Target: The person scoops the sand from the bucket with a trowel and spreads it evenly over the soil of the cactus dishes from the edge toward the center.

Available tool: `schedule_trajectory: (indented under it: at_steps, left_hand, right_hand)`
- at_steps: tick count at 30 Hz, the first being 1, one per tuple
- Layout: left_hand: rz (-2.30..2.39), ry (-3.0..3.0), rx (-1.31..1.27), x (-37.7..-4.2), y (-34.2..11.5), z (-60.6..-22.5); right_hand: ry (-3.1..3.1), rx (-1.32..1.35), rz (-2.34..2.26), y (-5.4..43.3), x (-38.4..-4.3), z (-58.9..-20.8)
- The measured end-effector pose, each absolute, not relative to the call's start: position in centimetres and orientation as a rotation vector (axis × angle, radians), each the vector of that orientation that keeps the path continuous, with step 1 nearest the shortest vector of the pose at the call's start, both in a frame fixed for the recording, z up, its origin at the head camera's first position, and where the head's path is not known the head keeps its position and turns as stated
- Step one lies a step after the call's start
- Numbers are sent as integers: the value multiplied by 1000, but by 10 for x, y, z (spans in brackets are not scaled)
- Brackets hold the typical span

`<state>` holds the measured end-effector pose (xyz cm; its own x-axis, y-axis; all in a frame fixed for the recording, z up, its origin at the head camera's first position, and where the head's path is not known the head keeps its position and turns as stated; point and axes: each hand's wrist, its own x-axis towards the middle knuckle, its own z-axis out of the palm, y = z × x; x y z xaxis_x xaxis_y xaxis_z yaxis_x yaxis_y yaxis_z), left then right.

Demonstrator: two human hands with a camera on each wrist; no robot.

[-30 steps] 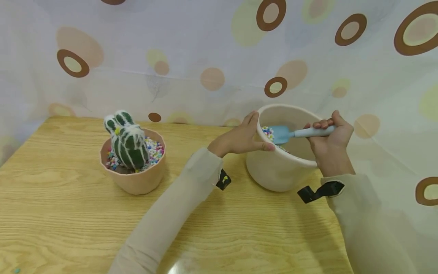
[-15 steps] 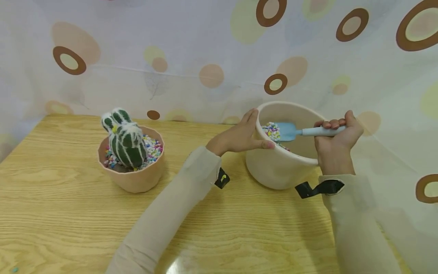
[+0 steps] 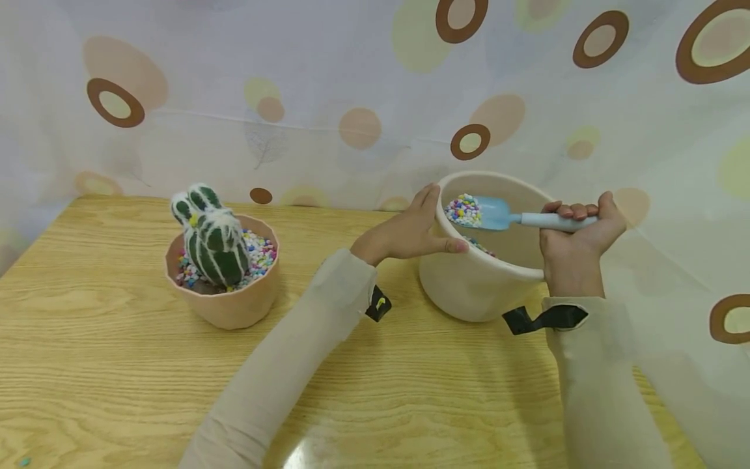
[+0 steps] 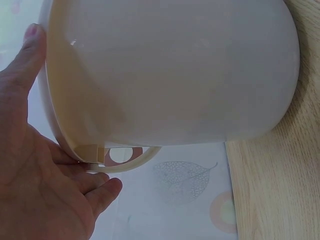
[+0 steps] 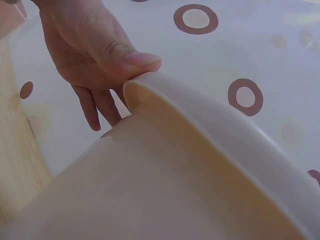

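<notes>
A cream bucket (image 3: 463, 293) stands tilted on the table in the head view, its mouth facing up and right. My left hand (image 3: 407, 231) grips the rim on its left side. In the left wrist view, the thumb of that hand (image 4: 40, 170) lies along the rim, and fingers reach past the bucket's handle (image 4: 132, 162). My right hand (image 3: 577, 244) holds a small trowel (image 3: 494, 213) by its pale handle, palm up. Its light blue blade is level inside the bucket mouth, loaded with colourful pebbles (image 3: 465, 210). More pebbles (image 3: 479, 246) lie below, partly hidden by the rim.
To the left, a peach flowerpot (image 3: 228, 309) holds a plush-looking green cactus (image 3: 218, 251) bedded in similar pebbles. The wooden table (image 3: 146, 391) backs onto a patterned curtain (image 3: 305, 85). A tiny green bit (image 3: 24, 462) lies near the front left.
The trowel has risen and shifted slightly right, and a heap of pebbles now shows on its blade. My left hand keeps its place on the bucket rim.
</notes>
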<state>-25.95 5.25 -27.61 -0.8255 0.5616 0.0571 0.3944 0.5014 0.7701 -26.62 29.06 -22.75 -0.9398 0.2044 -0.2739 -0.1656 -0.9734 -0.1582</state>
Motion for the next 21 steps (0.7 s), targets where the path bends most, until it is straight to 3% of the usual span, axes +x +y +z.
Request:
schedule_trajectory:
  at_steps: [21]
  left_hand:
    - [1238,2547,833,-260,53,-278]
  right_hand:
    - [-145,-335,2845,289,-262,-228]
